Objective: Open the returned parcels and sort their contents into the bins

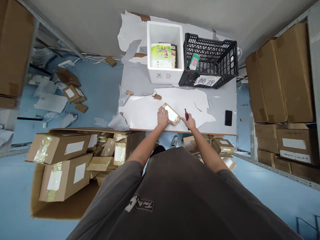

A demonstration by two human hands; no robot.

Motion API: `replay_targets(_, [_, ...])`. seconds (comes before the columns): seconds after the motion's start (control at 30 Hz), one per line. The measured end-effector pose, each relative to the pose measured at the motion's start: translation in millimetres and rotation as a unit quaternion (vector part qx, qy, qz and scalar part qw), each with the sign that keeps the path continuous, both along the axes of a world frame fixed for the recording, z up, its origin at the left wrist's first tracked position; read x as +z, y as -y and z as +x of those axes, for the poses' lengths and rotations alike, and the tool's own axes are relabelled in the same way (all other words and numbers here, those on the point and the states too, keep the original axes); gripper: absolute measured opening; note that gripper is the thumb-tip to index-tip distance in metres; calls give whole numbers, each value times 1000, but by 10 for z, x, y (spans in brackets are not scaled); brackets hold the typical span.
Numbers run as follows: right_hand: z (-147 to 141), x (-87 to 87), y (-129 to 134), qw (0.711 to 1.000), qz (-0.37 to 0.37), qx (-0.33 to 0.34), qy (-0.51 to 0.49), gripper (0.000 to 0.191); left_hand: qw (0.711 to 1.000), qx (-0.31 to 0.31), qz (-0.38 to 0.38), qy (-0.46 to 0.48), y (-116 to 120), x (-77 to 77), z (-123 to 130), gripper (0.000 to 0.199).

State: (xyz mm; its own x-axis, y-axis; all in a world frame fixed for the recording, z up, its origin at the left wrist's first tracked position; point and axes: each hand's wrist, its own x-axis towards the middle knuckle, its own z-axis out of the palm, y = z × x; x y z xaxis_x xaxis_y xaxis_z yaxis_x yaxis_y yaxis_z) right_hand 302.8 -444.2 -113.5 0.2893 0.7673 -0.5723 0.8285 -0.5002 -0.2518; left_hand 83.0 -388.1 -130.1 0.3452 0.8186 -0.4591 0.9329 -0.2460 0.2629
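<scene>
A small cardboard package (171,113) with a white label and shiny tape lies tilted near the front edge of the table (140,115). Over its left end rests my left hand (163,118), fingers pressed on it. My right hand (190,122) is at the package's right end, closed round a red and black utility knife (186,115) whose tip points away from me. A finger of this hand reaches toward the package's corner.
Behind the package stand a white foam box (163,76) with books and a black crate (210,75) holding a green item. A phone (228,118) lies at right. Cartons (62,148) fill a large box at lower left; more cartons (295,73) are shelved at right.
</scene>
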Motion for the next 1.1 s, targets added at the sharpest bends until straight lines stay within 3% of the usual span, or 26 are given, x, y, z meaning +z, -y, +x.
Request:
replay_targets(0.1, [-146, -259, -341, 1000, 4, 12, -21, 69, 987, -150, -4, 59, -4, 11, -71, 61])
replay_targets(0.17, [-208, -396, -443, 999, 0, 22, -27, 66, 974, -216, -4, 63, -57, -1, -98, 54])
replay_targets(0.27, [-238, -520, -472, 999, 8, 21, -35, 61, 965, -259, 3, 45, -173, -49, -67, 55])
replay_targets(0.53, [-156, -616, -507, 996, 20, 27, -84, 57, 966, -256, -26, 3, -405, -132, 177, 36])
replay_targets(0.77, [-159, -649, -544, 995, 18, 11, -98, 58, 968, -250, -28, 9, -378, -166, 85, 51])
replay_targets(1.1, [-212, -673, -553, 996, 20, 24, -83, 54, 964, -264, -26, 4, -410, -208, 162, 45])
